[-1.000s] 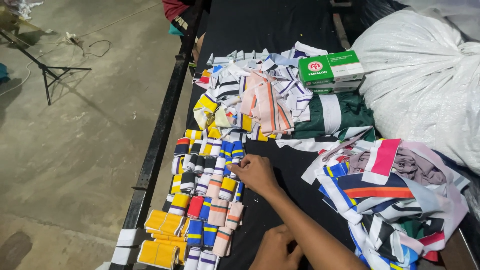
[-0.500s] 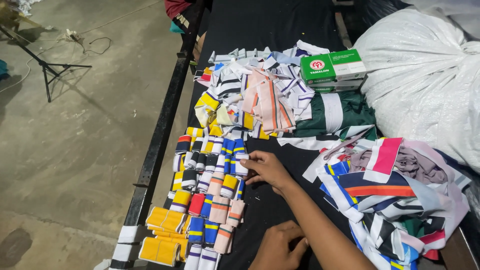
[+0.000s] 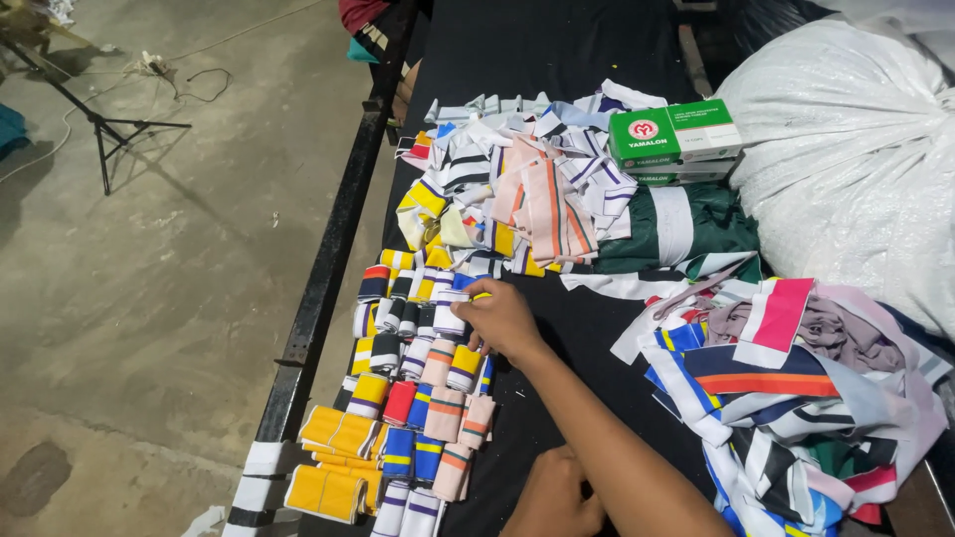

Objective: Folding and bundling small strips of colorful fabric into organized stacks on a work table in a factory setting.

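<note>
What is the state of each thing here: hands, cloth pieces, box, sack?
Right hand: fingers bent, resting on the folded pieces.
Left hand: curled on the table, holds nothing visible.
Folded pieces: laid in rows.
Loose pile: unsorted.
Green box: closed.
White sack: full.

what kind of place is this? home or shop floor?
Likely a garment workshop, not a home. A long black table holds rows of folded striped fabric strips and loose heaps of the same, beside a big white sack, over a bare concrete floor.
</note>
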